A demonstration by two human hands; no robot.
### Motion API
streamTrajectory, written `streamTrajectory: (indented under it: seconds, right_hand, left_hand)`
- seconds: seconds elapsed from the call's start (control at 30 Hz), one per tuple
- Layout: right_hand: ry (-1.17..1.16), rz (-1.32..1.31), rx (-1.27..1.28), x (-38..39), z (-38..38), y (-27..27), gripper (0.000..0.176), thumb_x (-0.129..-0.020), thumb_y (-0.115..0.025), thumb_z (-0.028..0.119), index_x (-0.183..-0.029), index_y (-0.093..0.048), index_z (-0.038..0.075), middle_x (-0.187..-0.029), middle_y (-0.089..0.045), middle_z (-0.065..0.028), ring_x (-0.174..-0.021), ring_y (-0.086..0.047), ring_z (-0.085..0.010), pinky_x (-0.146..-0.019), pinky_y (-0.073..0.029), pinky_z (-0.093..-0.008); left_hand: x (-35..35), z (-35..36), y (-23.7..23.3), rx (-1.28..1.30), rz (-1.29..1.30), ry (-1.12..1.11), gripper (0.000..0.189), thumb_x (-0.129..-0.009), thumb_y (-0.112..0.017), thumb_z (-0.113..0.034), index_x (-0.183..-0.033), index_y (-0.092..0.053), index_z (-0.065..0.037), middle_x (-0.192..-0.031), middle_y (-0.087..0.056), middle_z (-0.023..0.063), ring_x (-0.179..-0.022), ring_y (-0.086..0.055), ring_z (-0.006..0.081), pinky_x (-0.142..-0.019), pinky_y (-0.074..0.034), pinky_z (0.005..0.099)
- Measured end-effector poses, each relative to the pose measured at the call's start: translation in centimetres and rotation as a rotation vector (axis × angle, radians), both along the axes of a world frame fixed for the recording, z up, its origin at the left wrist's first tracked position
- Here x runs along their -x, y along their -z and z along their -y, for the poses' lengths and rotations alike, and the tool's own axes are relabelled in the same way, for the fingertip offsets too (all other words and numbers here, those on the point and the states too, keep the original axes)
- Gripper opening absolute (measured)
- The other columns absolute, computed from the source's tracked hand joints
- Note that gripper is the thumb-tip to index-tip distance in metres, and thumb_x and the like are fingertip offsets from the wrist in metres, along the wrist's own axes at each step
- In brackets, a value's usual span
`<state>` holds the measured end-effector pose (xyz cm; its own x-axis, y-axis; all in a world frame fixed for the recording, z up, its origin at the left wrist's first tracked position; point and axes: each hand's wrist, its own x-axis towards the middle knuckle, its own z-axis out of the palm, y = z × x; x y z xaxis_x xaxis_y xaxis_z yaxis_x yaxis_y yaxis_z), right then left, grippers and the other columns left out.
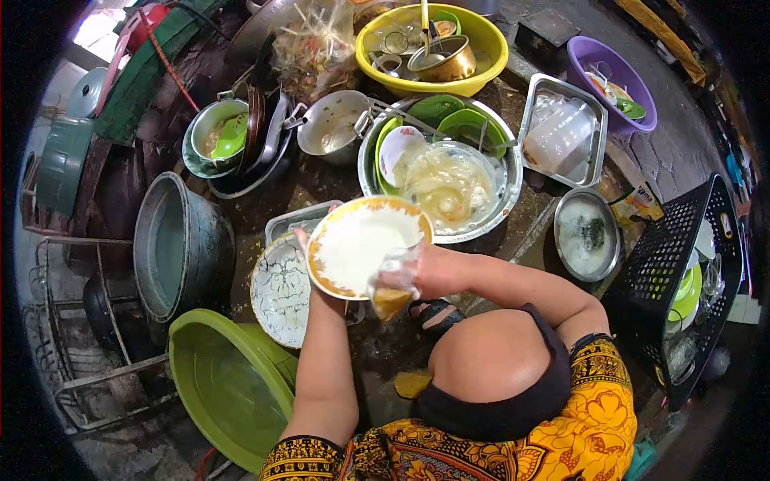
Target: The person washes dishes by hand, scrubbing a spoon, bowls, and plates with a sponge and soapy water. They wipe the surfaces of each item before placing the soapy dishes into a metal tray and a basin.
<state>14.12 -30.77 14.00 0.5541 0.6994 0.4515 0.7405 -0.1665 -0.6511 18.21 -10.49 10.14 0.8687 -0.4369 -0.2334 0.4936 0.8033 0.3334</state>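
A: Where is the plate (361, 244) sitting?

B: It is being held in the air over the wet floor (373, 357), just this side of the metal basin (465, 236), and is partly blocking the view of a crackle-patterned dish (277, 293).

A: Fingers?

B: Left hand (303, 243): fingers are clamping the plate's left edge; most of the hand is hiding beneath. Right hand (423, 272): fingers are curling together over what is looking like a sponge (391, 302), at the near right rim. Foam (399, 266) is covering the tips; I cannot tell how hard they are pressing.

A: How is it handling?

B: I am judging it light, stiff and slippery where suds are lying. Material I cannot tell, so I am treating it as breakable. Best hold: the foam-free left rim, thumb along the edge, fingers spreading underneath.

A: Which way is it pointing?

B: White hollow is facing up toward the head camera, underside is facing down. Outline is appearing near circular, so no clear long axis is showing.

A: Neighbours?

B: Green tub (212, 377) is leaning at the left; a shallow metal bowl (618, 240) is standing well off right.
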Motion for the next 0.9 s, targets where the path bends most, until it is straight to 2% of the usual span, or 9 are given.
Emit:
streamTrajectory:
  seconds: [0.03, 0.13, 0.37, 0.53, 0.6, 0.7, 0.73, 0.8, 0.9]
  right_hand:
    - [-0.006, 0.054, 0.119, 0.1, 0.2, 0.5, 0.044, -0.062, -0.064, 0.008, -0.104, -0.051, 0.009, -0.094, -0.055, -0.0116, -0.087, -0.057, -0.0279, -0.072, -0.047, -0.0375]
    - [0.000, 0.110, 0.267, 0.1, 0.9, 2.6, 0.050, -0.061, -0.062, 0.008, -0.109, -0.048, 0.012, -0.096, -0.053, -0.0110, -0.088, -0.056, -0.0287, -0.073, -0.047, -0.0383]
    - [0.183, -0.167, 0.412, 1.5, 1.5, 8.4, 0.045, -0.082, -0.053, 0.037, -0.120, -0.042, 0.016, -0.116, -0.043, -0.0151, -0.097, -0.051, -0.0336, -0.085, -0.041, -0.0400]
    - [0.340, -0.301, 0.827, -1.8, 3.0, 7.4, 0.046, -0.080, -0.048, 0.022, -0.124, -0.041, 0.013, -0.120, -0.046, -0.0138, -0.100, -0.052, -0.0309, -0.084, -0.042, -0.0393]
    - [0.662, 0.217, 0.355, -4.8, 3.3, 12.8, 0.045, -0.079, -0.051, 0.025, -0.123, -0.041, 0.021, -0.119, -0.047, -0.0143, -0.100, -0.053, -0.0305, -0.085, -0.041, -0.0400]
    - [0.625, -0.035, 0.405, -4.6, -0.2, 9.8, 0.043, -0.079, -0.050, 0.024, -0.120, -0.043, 0.016, -0.121, -0.045, -0.0149, -0.099, -0.053, -0.0294, -0.085, -0.041, -0.0396]
    - [0.547, -0.532, 0.303, -3.9, -1.2, 8.6, 0.043, -0.079, -0.050, 0.022, -0.120, -0.043, 0.014, -0.118, -0.047, -0.0163, -0.096, -0.054, -0.0308, -0.086, -0.040, -0.0411]
    - [0.351, -0.208, 0.492, -1.4, -2.6, 8.1, 0.045, -0.078, -0.051, 0.020, -0.122, -0.042, 0.017, -0.108, -0.053, -0.0180, -0.086, -0.057, -0.0320, -0.079, -0.044, -0.0408]
    - [0.324, -0.104, 0.483, 1.1, -0.8, 12.7, 0.039, -0.076, -0.052, 0.018, -0.115, -0.049, 0.016, -0.116, -0.051, -0.0114, -0.083, -0.060, -0.0291, -0.072, -0.049, -0.0368]
  left_hand:
    - [-0.1, -0.8, 0.8, -0.002, -0.002, -0.005, 0.069, -0.080, -0.042, -0.057, -0.128, -0.035, -0.009, -0.125, -0.043, 0.0153, -0.113, -0.042, 0.0330, -0.094, -0.034, 0.0501]
    - [0.2, -2.0, 2.2, -0.420, -0.094, 0.014, 0.052, -0.079, -0.054, -0.021, -0.121, -0.038, 0.005, -0.116, -0.050, 0.0178, -0.103, -0.053, 0.0273, -0.090, -0.043, 0.0386]
    - [2.0, 1.2, 7.1, -0.538, -0.104, -0.119, 0.039, -0.086, -0.045, -0.013, -0.121, -0.039, 0.004, -0.115, -0.051, 0.0152, -0.102, -0.053, 0.0253, -0.087, -0.044, 0.0375]
    - [2.6, 1.8, 7.7, -0.650, 0.013, -0.193, 0.038, -0.088, -0.046, -0.014, -0.122, -0.038, 0.002, -0.114, -0.051, 0.0138, -0.101, -0.053, 0.0240, -0.086, -0.044, 0.0375]
    - [2.9, 2.2, 7.8, -0.712, -0.071, -0.131, 0.038, -0.089, -0.045, -0.015, -0.122, -0.038, 0.001, -0.113, -0.052, 0.0127, -0.098, -0.054, 0.0236, -0.084, -0.046, 0.0367]
    - [3.5, 3.0, 8.2, -0.701, -0.080, -0.149, 0.037, -0.089, -0.045, -0.016, -0.121, -0.039, 0.000, -0.112, -0.052, 0.0129, -0.097, -0.054, 0.0243, -0.082, -0.047, 0.0371]
    - [3.6, 3.0, 8.2, -0.703, -0.081, -0.150, 0.037, -0.089, -0.045, -0.016, -0.121, -0.039, 0.000, -0.112, -0.052, 0.0129, -0.097, -0.054, 0.0243, -0.082, -0.047, 0.0371]
    - [3.4, 2.9, 8.3, -0.743, -0.127, -0.153, 0.035, -0.089, -0.044, -0.017, -0.120, -0.041, 0.000, -0.112, -0.052, 0.0137, -0.097, -0.054, 0.0247, -0.081, -0.048, 0.0375]
    - [3.1, 2.8, 9.0, -0.705, -0.164, -0.217, 0.033, -0.089, -0.044, -0.016, -0.116, -0.043, 0.003, -0.108, -0.053, 0.0147, -0.094, -0.056, 0.0252, -0.078, -0.048, 0.0369]
